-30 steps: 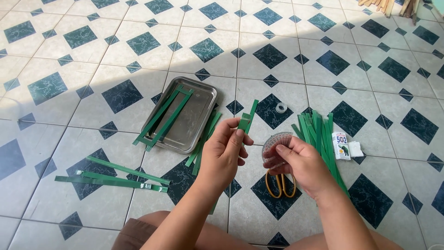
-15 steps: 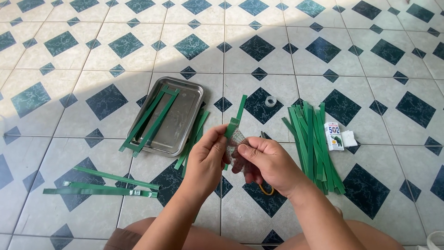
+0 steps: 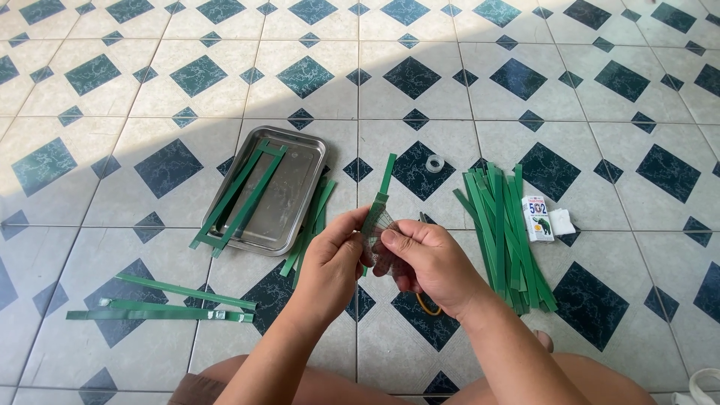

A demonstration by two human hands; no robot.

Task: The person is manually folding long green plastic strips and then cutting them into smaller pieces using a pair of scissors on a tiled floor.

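On the tiled floor [image 3: 465, 75], patterned in white squares and dark green diamonds, a rectangular metal tray [image 3: 289, 199] serves as the landmark. 2 green strips [image 3: 238, 199] lie slantwise across the tray, overhanging its near left edge. To the right of the tray, well apart, lies a thick bundle of green strips [image 3: 504, 232], fanned slightly and running away from the person. To the lower left of the tray, 3 or so joined green strips [image 3: 161, 304] lie nearly crosswise on the floor. A few more strips [image 3: 313, 225] lean against the tray's right edge.

Just right of the tray, above the floor, the left hand [image 3: 330, 262] and right hand [image 3: 427, 262] meet. The left hand's fingers are curled shut, pinching a single green strip [image 3: 384, 184] near its lower end; the strip's long axis runs up and away from the fingers, tilted slightly right, its free end pointing far from the person. The right hand's fingers close round a clear tape roll [image 3: 381, 229], pressed against the strip's held end, so both hands touch at that spot, neither nearer than the other.

Beyond the bundle sits a small white glue box [image 3: 537, 217]. A small tape ring [image 3: 434, 163] lies right of the tray. Yellow-handled scissors [image 3: 427, 306] peek from under the right hand.
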